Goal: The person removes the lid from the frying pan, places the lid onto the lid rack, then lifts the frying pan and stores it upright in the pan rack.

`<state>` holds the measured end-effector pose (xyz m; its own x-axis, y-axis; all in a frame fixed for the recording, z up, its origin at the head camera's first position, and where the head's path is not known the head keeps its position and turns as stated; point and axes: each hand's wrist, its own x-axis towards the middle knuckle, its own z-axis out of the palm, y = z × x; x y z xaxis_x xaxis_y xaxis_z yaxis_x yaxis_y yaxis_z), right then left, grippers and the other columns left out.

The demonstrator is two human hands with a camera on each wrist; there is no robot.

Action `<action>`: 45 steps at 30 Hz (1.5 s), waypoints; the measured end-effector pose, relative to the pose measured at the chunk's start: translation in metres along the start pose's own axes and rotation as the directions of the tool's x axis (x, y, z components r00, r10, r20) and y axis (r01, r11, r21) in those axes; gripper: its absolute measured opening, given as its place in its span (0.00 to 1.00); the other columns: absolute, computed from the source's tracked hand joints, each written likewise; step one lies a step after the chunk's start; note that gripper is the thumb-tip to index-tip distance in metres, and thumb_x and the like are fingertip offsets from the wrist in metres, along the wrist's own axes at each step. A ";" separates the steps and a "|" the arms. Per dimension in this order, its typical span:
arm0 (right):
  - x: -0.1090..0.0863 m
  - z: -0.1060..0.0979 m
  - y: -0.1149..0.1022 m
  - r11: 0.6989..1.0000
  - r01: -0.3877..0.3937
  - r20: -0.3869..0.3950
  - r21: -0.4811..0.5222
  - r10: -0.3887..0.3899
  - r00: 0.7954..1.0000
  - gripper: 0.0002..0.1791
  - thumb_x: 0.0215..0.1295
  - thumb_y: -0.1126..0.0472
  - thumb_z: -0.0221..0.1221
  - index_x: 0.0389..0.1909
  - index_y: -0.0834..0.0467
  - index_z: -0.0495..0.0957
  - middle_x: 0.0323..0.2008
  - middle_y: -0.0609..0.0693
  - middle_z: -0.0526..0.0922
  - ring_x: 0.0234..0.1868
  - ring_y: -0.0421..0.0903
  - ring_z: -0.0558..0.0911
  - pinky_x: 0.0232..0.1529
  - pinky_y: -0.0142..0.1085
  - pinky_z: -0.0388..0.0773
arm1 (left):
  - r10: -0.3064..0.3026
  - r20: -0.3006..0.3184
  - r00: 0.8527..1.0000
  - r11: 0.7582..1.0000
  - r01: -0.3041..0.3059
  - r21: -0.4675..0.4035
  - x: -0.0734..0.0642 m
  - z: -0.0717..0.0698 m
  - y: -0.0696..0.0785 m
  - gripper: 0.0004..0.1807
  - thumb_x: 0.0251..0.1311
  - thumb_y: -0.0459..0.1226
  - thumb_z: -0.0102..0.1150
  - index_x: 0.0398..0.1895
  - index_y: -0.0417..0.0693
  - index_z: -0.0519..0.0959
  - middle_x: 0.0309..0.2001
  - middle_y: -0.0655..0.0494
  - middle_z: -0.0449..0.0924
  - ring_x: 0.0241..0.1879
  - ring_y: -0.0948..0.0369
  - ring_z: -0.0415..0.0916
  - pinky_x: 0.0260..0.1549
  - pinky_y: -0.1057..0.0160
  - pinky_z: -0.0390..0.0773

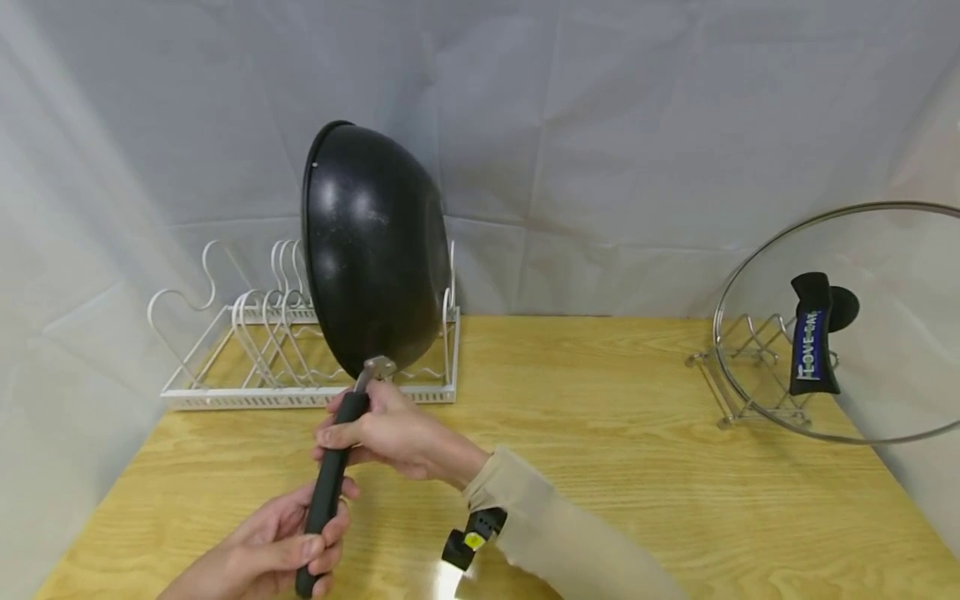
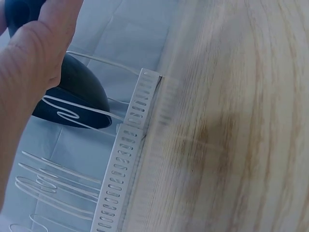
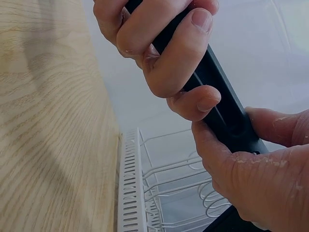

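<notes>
A black wok (image 1: 371, 250) stands on its edge in the white wire rack (image 1: 247, 333), its underside facing me and its long black handle (image 1: 330, 483) pointing down toward me. My right hand (image 1: 348, 425) grips the handle just below the metal joint. Lower down, my left hand (image 1: 318, 533) holds the handle's end. In the right wrist view both hands wrap the handle (image 3: 227, 116), the left hand (image 3: 164, 53) above and the right hand (image 3: 251, 169) below. The left wrist view shows my left hand (image 2: 34, 63), the wok (image 2: 77, 96) and the rack (image 2: 120, 164).
The rack sits at the back left of a wooden table (image 1: 600, 433). At the far right a large glass lid (image 1: 885, 400) with a black knob leans in a metal wire stand (image 1: 738, 375). A grey cloth backdrop hangs behind the table.
</notes>
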<state>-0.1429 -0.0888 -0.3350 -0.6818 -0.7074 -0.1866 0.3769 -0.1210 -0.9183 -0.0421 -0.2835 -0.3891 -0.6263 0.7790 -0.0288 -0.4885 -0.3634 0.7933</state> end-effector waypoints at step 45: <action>0.001 -0.007 0.014 0.996 -0.027 0.048 0.083 0.023 0.999 0.14 0.67 0.75 0.59 0.47 0.59 0.69 0.34 0.55 0.84 0.40 0.51 0.90 0.52 0.43 0.85 | -0.055 -0.012 0.998 0.998 0.055 0.012 -0.002 0.000 -0.004 0.23 0.80 0.31 0.29 0.73 0.52 0.60 0.46 0.63 0.72 0.43 0.65 0.72 0.42 0.64 0.67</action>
<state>-0.1426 -0.0860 -0.3509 -0.6419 -0.7427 -0.1906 0.4459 -0.1593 -0.8808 -0.0396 -0.2836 -0.3920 -0.6056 0.7918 -0.0799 -0.5152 -0.3136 0.7977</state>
